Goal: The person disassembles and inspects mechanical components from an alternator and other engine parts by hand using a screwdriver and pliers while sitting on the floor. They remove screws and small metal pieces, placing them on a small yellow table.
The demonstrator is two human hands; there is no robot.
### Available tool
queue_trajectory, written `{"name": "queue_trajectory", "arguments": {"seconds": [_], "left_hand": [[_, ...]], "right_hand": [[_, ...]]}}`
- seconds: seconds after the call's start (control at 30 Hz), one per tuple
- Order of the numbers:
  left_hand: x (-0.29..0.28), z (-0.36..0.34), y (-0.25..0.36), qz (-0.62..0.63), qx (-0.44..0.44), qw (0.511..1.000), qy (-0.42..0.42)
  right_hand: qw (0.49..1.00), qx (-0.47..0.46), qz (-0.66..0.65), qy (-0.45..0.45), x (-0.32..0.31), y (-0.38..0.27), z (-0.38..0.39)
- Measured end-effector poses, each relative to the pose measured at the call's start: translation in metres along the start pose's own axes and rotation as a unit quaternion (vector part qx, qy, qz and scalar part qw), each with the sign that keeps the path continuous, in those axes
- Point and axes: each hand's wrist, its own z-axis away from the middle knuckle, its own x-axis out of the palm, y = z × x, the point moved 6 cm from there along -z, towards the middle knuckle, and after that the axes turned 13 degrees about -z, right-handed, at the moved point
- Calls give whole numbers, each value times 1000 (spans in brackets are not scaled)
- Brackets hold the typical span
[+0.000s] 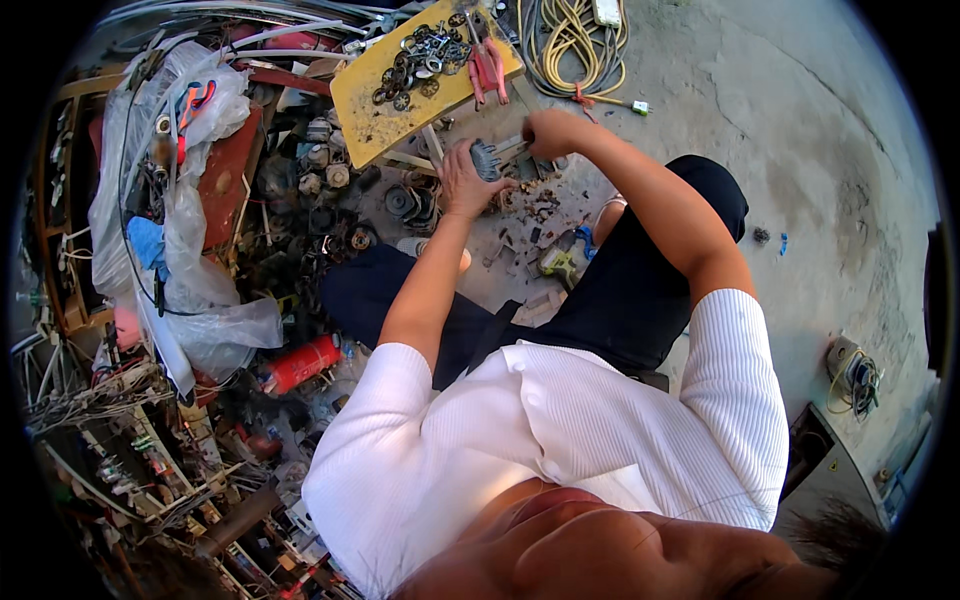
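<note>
My left hand [462,183] grips a small dark ribbed metal part [485,160], like a small motor, held just above the concrete floor. My right hand [545,132] is closed around a metal tool or shaft [512,147] that meets the part from the right. What exactly the right hand holds is hard to make out. Beneath both hands lies a scatter of small dark scraps [535,205]. Just beyond the hands a yellow board [375,110] carries several metal washers and rings [420,58] and a pair of red-handled pliers [487,68].
A heap of scrap parts [330,190], clear plastic bags [190,260] and wires fills the left side. A red cylinder [302,363] lies by my left knee. A coiled yellow cable [575,40] lies at the top. A yellow-green power tool [560,262] rests by my leg. Bare concrete [800,150] spreads to the right.
</note>
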Motion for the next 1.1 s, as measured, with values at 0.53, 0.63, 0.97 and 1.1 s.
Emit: {"name": "queue_trajectory", "arguments": {"seconds": [0.53,0.63,0.97,1.1], "left_hand": [[41,-22,-5,-63,-1,998,-11],[43,-19,-11,-75,14,997,-11],[66,57,-89,573,-348,719,-183],[-19,54,-53,773,-387,490,-113]], "right_hand": [[985,-78,-59,139,-29,15,-11],[987,-73,-75,122,-30,9,-8],[990,-33,-126,58,-47,-22,29],[963,-102,-228,100,-71,-41,60]]}}
